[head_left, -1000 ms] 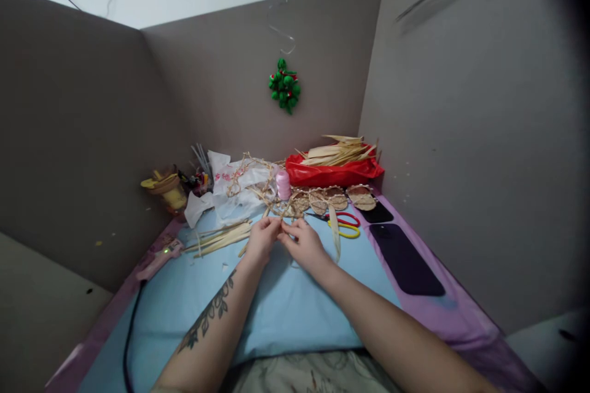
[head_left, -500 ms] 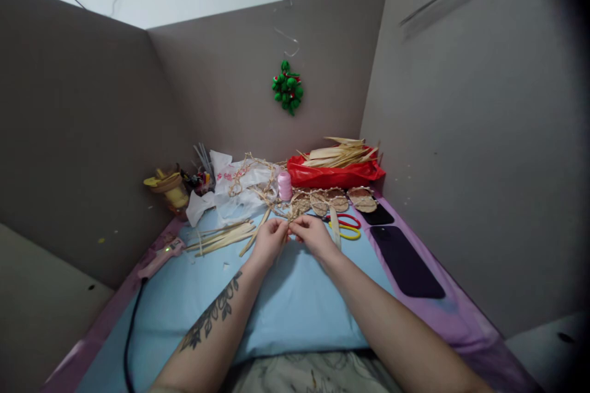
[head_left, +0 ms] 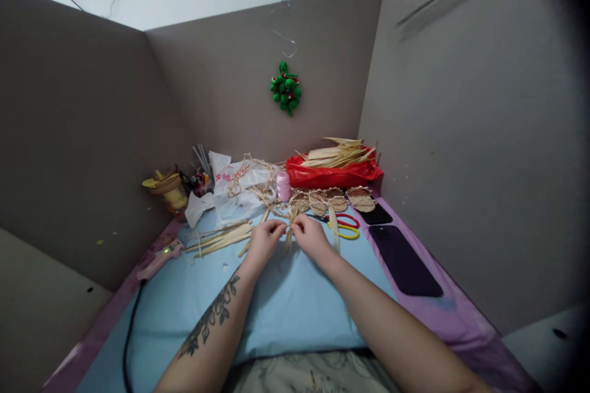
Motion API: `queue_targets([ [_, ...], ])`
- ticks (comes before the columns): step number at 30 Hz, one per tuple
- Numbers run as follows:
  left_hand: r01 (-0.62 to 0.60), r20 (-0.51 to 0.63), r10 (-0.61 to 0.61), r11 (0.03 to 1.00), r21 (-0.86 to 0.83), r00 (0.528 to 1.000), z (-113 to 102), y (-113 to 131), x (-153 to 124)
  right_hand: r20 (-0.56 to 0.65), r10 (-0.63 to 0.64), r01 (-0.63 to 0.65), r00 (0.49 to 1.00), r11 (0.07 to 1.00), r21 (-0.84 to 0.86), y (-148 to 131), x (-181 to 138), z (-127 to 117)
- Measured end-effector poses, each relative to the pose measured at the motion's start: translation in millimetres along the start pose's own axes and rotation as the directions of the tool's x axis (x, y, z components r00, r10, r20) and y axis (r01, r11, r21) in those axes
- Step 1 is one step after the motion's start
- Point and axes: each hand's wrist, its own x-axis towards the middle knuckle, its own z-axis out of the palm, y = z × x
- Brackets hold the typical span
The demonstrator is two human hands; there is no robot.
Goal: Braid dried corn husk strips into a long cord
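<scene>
My left hand and my right hand meet fingertip to fingertip over the blue cloth. Both pinch a thin pale straw strip that hangs down between them. A braided straw cord runs from the strip back toward the white plastic bag. Loose straw strips lie left of my left hand. A single strip lies just right of my right hand.
A pink thread spool, several woven straw ovals and red and yellow scissors sit behind my hands. A red bag of straw stands at the back, two dark phones at right, a glue gun at left. Grey partitions enclose the desk.
Both hands moved a little farther from me and closer together. The strip between them now hangs down below the fingertips.
</scene>
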Motion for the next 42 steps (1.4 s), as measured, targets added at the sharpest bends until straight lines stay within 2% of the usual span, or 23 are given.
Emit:
queue_targets([
  [3, 0.098, 0.047, -0.093, 0.986, -0.135, 0.995, 3.3, -0.7, -1.0, -0.094, -0.023, 0.015, 0.995, 0.996, -0.082, -4.4, -2.1, 3.6],
  [5, 0.092, 0.056, -0.085, 0.986, -0.136, 0.995, 6.2, 1.3, -3.5, -0.129, 0.037, -0.041, 0.991, 0.999, -0.029, -5.4, -1.4, 6.4],
  [8, -0.079, 0.005, 0.078, 0.994, 0.079, 0.997, 10.5, 8.6, -10.9, -0.057, 0.211, -0.195, 0.976, 0.957, 0.213, -3.7, 1.8, 9.2],
  [12, -0.293, 0.050, 0.305, 0.839, 0.457, 0.951, 16.9, 18.1, -22.1, 0.039, 0.329, -0.299, 0.943, 0.794, 0.530, -0.7, 5.8, 9.8],
  [14, -0.347, 0.101, 0.349, 0.771, 0.534, 0.932, 17.8, 18.5, -23.5, 0.009, 0.335, -0.279, 0.942, 0.768, 0.577, 1.1, 7.3, 9.9],
  [16, -0.379, 0.116, 0.373, 0.784, 0.492, 0.921, 14.3, 15.5, -20.1, -0.020, 0.326, -0.257, 0.945, 0.780, 0.570, 3.8, 9.1, 10.2],
  [17, -0.373, 0.080, 0.379, 0.817, 0.440, 0.922, 10.6, 13.2, -17.0, -0.030, 0.319, -0.248, 0.947, 0.791, 0.559, 5.6, 10.2, 10.4],
  [19, -0.305, -0.130, 0.363, 0.892, 0.333, 0.923, 0.8, 9.0, -10.5, -0.031, 0.305, -0.237, 0.952, 0.797, 0.556, 9.8, 12.7, 10.5],
  [21, -0.239, -0.347, 0.334, 0.927, 0.288, 0.877, -8.7, 7.6, -6.5, -0.027, 0.290, -0.224, 0.957, 0.791, 0.570, 13.5, 15.0, 10.1],
  [23, -0.279, -0.390, 0.385, 0.911, 0.303, 0.836, -13.5, 9.4, -6.9, -0.021, 0.283, -0.218, 0.959, 0.782, 0.583, 15.5, 16.5, 8.8],
  [24, -0.331, -0.336, 0.432, 0.888, 0.318, 0.837, -13.8, 10.8, -8.2, -0.017, 0.281, -0.218, 0.960, 0.778, 0.590, 15.8, 16.9, 7.9],
  [26, -0.449, -0.085, 0.497, 0.834, 0.320, 0.864, -12.0, 12.3, -10.0, 0.003, 0.271, -0.217, 0.963, 0.767, 0.604, 15.1, 16.8, 5.8],
  [28, -0.461, 0.103, 0.454, 0.825, 0.328, 0.885, -11.1, 10.3, -7.7, 0.025, 0.250, -0.213, 0.968, 0.763, 0.611, 13.7, 16.3, 3.9],
  [29, -0.413, 0.086, 0.411, 0.836, 0.363, 0.908, -12.2, 7.8, -4.7, 0.030, 0.243, -0.211, 0.970, 0.767, 0.606, 13.1, 15.9, 3.3],
  [30, -0.320, -0.058, 0.376, 0.850, 0.418, 0.925, -14.5, 4.9, -0.8, 0.031, 0.243, -0.213, 0.970, 0.774, 0.597, 12.7, 15.6, 3.0],
  [31, -0.212, -0.243, 0.353, 0.862, 0.461, 0.904, -17.6, 1.9, 3.5, 0.030, 0.247, -0.217, 0.969, 0.782, 0.584, 12.3, 15.2, 3.1],
  [32, -0.135, -0.386, 0.341, 0.871, 0.472, 0.857, -20.9, -0.7, 7.4, 0.030, 0.250, -0.222, 0.968, 0.792, 0.569, 12.0, 14.8, 3.4],
  [33, -0.103, -0.466, 0.333, 0.886, 0.451, 0.819, -23.6, -2.3, 10.5, 0.035, 0.248, -0.225, 0.968, 0.802, 0.553, 11.6, 14.3, 3.9],
  [34, -0.119, -0.470, 0.321, 0.904, 0.411, 0.822, -24.9, -2.9, 12.4, 0.047, 0.238, -0.225, 0.970, 0.813, 0.538, 11.1, 13.8, 4.4],
  [36, -0.171, -0.323, 0.261, 0.944, 0.280, 0.910, -22.4, -1.1, 12.4, 0.087, 0.198, -0.215, 0.976, 0.830, 0.515, 9.5, 12.3, 5.0],
  [38, -0.164, -0.092, 0.178, 0.976, 0.141, 0.980, -14.0, 2.9, 8.8, 0.126, 0.151, -0.194, 0.980, 0.842, 0.503, 7.3, 10.6, 4.7],
  [40, -0.135, 0.088, 0.130, 0.990, 0.048, 0.988, -4.5, 6.2, 4.7, 0.139, 0.106, -0.160, 0.985, 0.863, 0.479, 4.8, 9.2, 3.7],
  [42, -0.121, 0.163, 0.120, 0.993, -0.001, 0.979, 2.2, 7.2, 2.1, 0.142, 0.075, -0.131, 0.987, 0.889, 0.439, 2.3, 8.3, 2.6],
])
